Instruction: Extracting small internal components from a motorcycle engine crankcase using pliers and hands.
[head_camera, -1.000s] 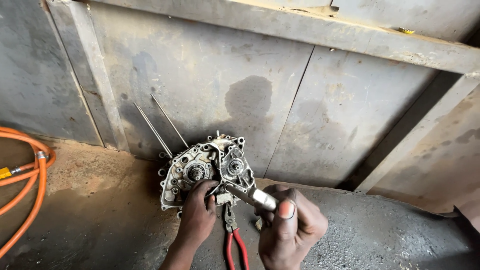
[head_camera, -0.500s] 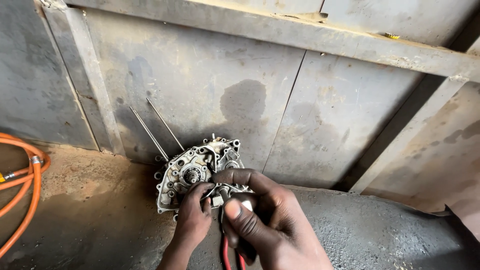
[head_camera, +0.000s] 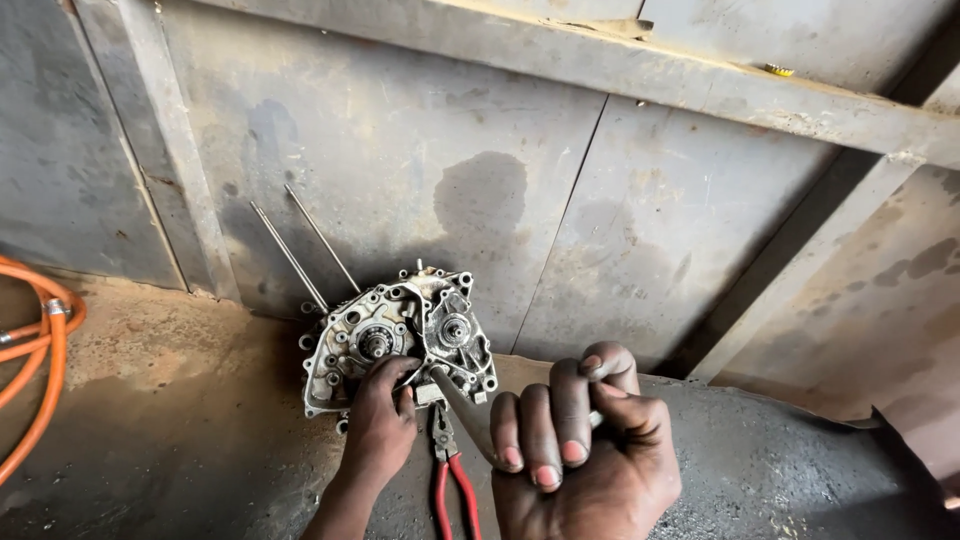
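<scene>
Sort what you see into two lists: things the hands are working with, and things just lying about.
In use:
engine case, touched by the left hand
metal tool, gripped in the right hand

Lying about:
red-handled pliers
orange hose

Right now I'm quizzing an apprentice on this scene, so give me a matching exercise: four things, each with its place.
Things:
1. engine case
2. pliers
3. hose
4. long rods

Places:
A. orange, at the far left edge
B. red-handled, lying on the floor between the two hands
C. leaning up against the metal wall
D. under the left hand

Pairs: 1-D, 2-B, 3-A, 4-C
</scene>
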